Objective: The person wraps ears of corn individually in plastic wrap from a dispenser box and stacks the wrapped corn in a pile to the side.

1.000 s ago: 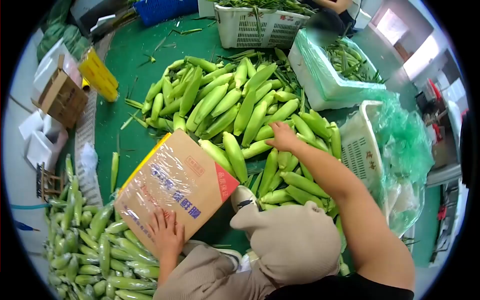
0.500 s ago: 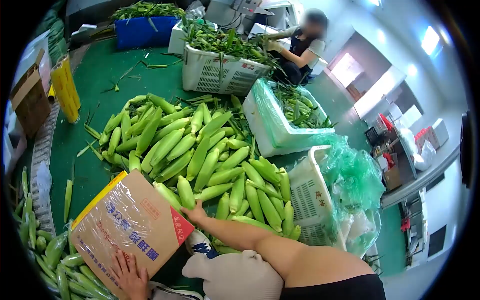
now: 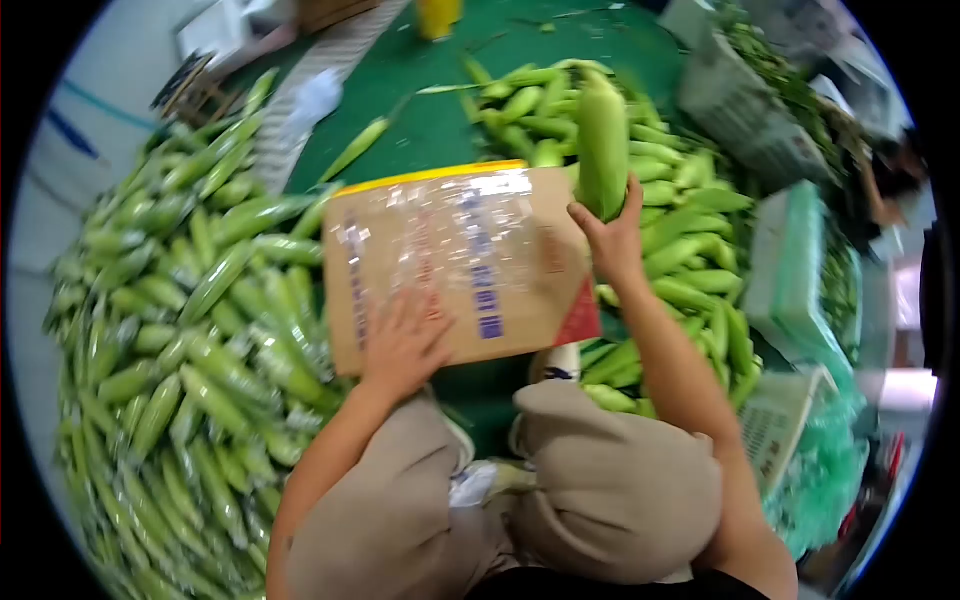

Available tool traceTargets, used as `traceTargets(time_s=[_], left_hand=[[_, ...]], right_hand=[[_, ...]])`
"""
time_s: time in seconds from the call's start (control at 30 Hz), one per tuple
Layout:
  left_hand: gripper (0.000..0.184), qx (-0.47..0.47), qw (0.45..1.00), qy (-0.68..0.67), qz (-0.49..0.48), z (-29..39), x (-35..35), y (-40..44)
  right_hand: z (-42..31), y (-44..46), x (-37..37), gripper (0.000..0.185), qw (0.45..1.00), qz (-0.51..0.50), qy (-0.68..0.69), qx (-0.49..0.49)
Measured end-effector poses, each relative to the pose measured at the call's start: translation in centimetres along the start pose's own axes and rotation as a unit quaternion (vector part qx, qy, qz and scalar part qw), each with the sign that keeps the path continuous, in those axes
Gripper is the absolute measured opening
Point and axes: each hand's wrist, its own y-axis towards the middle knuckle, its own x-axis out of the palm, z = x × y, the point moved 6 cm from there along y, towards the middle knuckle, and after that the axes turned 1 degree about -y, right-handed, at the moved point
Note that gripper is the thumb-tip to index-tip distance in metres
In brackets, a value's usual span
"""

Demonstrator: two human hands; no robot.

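Observation:
My right hand [image 3: 615, 235] grips the lower end of an ear of corn in green husk [image 3: 602, 140], which stands upright just past the right edge of a box. Flat on the printed cardboard box [image 3: 540, 235], at its lower left, lies my left hand [image 3: 405, 340] with its fingers spread. The box has a clear plastic film over it, a yellow strip along its far edge and a red corner at the right. Right of the box is a pile of unwrapped husked corn [image 3: 690, 240]. Film-wrapped ears [image 3: 210, 390] are heaped at the left.
At the right are a white foam box [image 3: 785, 270], a white crate [image 3: 785, 415] with green plastic [image 3: 830, 480], and a crate of husks [image 3: 735, 95]. Another person [image 3: 880, 185] is at the upper right. A yellow roll [image 3: 435, 18] stands at the top.
My right hand has taken hold of an ear from the pile and raised it beside the box. The view has swung left, showing more wrapped ears. My left hand remains on the box.

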Motion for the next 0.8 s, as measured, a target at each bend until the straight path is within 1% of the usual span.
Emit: traceTargets(time_s=[0.03,0.07,0.1,0.13,0.17,0.23,0.3,0.33,0.37,0.43,0.47,0.53,0.57,0.6,0.63,0.7,0.77,0.8], left_hand=[[0.05,-0.004,1.0,-0.01,-0.005,0.4,-0.7,0.3],[0.05,-0.011,1.0,-0.01,-0.005,0.3,-0.8,0.4],[0.05,-0.012,1.0,-0.013,-0.005,0.3,-0.7,0.6],[0.05,-0.009,1.0,-0.019,-0.007,0.3,-0.6,0.8],[0.051,-0.005,1.0,-0.021,-0.006,0.3,-0.8,0.6],[0.053,0.0,1.0,-0.027,-0.012,0.3,-1.1,0.9],[0.056,-0.007,0.999,-0.042,0.012,-0.6,-1.0,0.6],[0.057,-0.006,0.998,-0.051,0.024,-1.1,-1.3,0.8],[0.06,-0.015,0.994,-0.033,0.099,-2.1,-2.2,1.6],[0.066,-0.045,0.967,0.001,0.25,-3.2,-7.3,6.1],[0.069,-0.04,0.98,-0.009,0.197,-3.7,-7.0,8.6],[0.074,-0.02,0.995,-0.017,0.101,-4.6,-6.5,13.3],[0.075,-0.042,0.997,-0.011,0.068,-5.1,-6.2,14.5],[0.076,-0.058,0.998,-0.008,0.033,-5.5,-5.7,15.0],[0.078,-0.071,0.997,-0.007,-0.007,-5.8,-5.0,15.2],[0.077,-0.057,0.998,0.013,-0.002,-5.9,-5.1,15.4],[0.077,-0.045,0.999,0.005,-0.009,-5.2,-5.0,15.2],[0.078,-0.05,0.999,0.007,-0.003,-5.2,-5.1,15.4]], right_hand=[[-1.9,1.0,2.2,0.091,0.994,-0.083,-0.029,-0.069],[-3.7,1.8,4.7,0.085,0.971,-0.162,-0.086,-0.151],[-5.1,2.1,6.7,0.081,0.934,-0.232,-0.146,-0.229],[-6.2,2.3,8.9,0.079,0.905,-0.296,-0.163,-0.26],[-6.4,2.1,11.0,0.082,0.865,-0.332,-0.185,-0.327],[-5.7,1.4,15.1,0.082,0.817,-0.354,-0.21,-0.405],[-3.5,-0.2,17.6,0.082,0.805,-0.39,-0.257,-0.366],[-2.9,0.0,17.4,0.084,0.824,-0.378,-0.238,-0.349],[-2.1,-0.1,17.3,0.085,0.822,-0.382,-0.241,-0.348],[-3.3,0.1,17.0,0.087,0.811,-0.396,-0.249,-0.352],[-3.6,0.5,17.1,0.09,0.801,-0.45,-0.25,-0.307],[-3.0,0.8,16.4,0.094,0.816,-0.444,-0.17,-0.328],[-2.4,1.3,15.2,0.095,0.825,-0.432,-0.136,-0.339],[-2.9,1.9,12.3,0.099,0.839,-0.423,-0.092,-0.33],[-2.5,2.2,9.2,0.093,0.866,-0.396,-0.07,-0.298],[-0.7,0.3,6.3,0.085,0.823,-0.464,-0.185,-0.272],[0.7,-2.3,6.3,0.062,0.822,-0.452,-0.201,-0.281],[2.2,-3.6,7.6,0.052,0.838,-0.412,-0.22,-0.282]])
